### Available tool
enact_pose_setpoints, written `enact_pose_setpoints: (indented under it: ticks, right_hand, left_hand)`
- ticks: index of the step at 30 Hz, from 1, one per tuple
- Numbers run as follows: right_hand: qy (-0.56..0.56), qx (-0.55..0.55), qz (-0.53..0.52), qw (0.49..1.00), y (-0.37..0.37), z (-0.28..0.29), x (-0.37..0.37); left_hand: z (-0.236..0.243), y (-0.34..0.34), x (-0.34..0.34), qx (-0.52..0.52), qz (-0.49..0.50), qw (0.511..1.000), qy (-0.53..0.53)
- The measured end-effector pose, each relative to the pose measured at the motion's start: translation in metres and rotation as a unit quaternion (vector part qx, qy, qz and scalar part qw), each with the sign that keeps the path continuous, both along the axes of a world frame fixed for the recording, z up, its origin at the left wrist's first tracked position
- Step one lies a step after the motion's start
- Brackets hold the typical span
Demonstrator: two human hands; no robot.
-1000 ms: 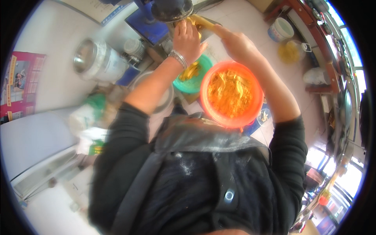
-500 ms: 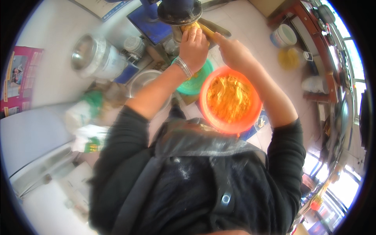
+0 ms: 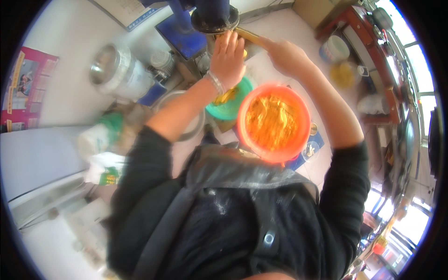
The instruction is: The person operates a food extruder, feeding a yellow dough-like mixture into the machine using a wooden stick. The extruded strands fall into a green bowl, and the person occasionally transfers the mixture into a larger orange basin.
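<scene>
One stick (image 3: 248, 35) | yellowish, slim, straight | near dark round machine head (image 3: 213, 24)

A pale floor (image 3: 284, 30) fills the frame's upper middle, with a white bucket (image 3: 333, 49) standing on it at upper right. Along the right, a red-brown table (image 3: 366, 30) carries dark round things (image 3: 382, 17), with a white bag (image 3: 372, 103) on its lower shelf (image 3: 377, 117). Right of centre, a blue board (image 3: 319, 139) bears a clear bowl (image 3: 310, 151).

Head-worn fisheye view, looking steeply down — wide, near, upright.
</scene>
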State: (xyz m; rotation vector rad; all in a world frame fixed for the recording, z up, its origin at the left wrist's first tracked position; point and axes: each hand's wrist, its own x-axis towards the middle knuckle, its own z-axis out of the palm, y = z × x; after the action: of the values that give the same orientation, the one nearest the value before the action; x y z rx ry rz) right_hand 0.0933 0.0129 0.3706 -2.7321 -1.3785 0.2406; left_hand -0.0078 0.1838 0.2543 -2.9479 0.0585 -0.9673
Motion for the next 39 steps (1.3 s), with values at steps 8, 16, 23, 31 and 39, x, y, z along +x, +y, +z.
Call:
enact_pose_setpoints:
  ticks: [8, 16, 23, 31, 39]
  right_hand:
    - [-0.023, -0.042, 0.029, 0.998, -0.011, -0.003, -0.027]
    - [-0.022, -0.036, 0.036, 0.998, 0.005, -0.017, -0.018]
    - [-0.020, -0.054, 0.015, 0.998, 0.018, -0.021, -0.020]
    - [0.012, -0.020, -0.034, 0.999, 0.016, -0.018, -0.022]
    - [0.032, -0.015, -0.036, 0.999, 0.016, -0.018, -0.007]
  left_hand:
    - [-0.009, 0.017, -0.011, -0.039, -0.038, 0.998, 0.030]
    - [-0.014, 0.020, 0.011, -0.046, -0.042, 0.998, 0.031]
    - [-0.017, 0.022, 0.015, -0.073, -0.089, 0.993, -0.002]
    - [-0.014, 0.023, 0.016, -0.035, -0.110, 0.993, -0.021]
    - [-0.012, 0.024, 0.012, -0.057, -0.108, 0.992, -0.021]
